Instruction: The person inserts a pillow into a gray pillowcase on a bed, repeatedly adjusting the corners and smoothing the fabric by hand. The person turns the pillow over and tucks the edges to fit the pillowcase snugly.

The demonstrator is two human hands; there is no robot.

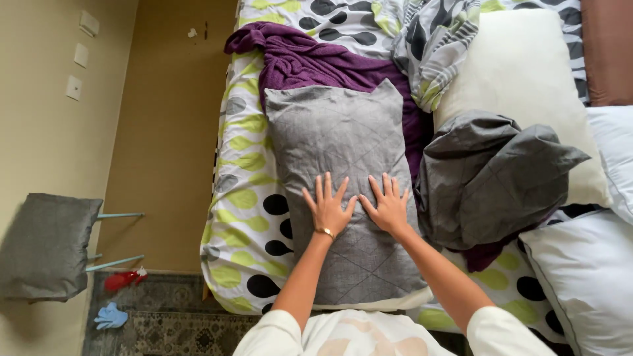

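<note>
A bed (247, 198) with a spotted sheet in black, green and white fills most of the view, and on it lies a grey quilted pillow (343, 145), stretched lengthwise along the bed's left half with its near end at the mattress edge. A bare cream pillow (521, 72) lies to the right, with a crumpled grey pillowcase (491, 178) heaped over its lower corner, and a purple blanket (297, 59) is bunched beyond the grey pillow's far end. White pillows (587, 277) sit at the right edge. On the floor to the left stands a grey-seated chair (46, 244) by a patterned rug (171, 316). The left hand (328, 209), wearing a gold bracelet (324, 232), and the right hand (389, 207) rest flat side by side on the middle of the grey pillow, fingers spread and released, grasping nothing. A red cloth (124, 279) and a blue cloth (110, 317) lie on the rug.
</note>
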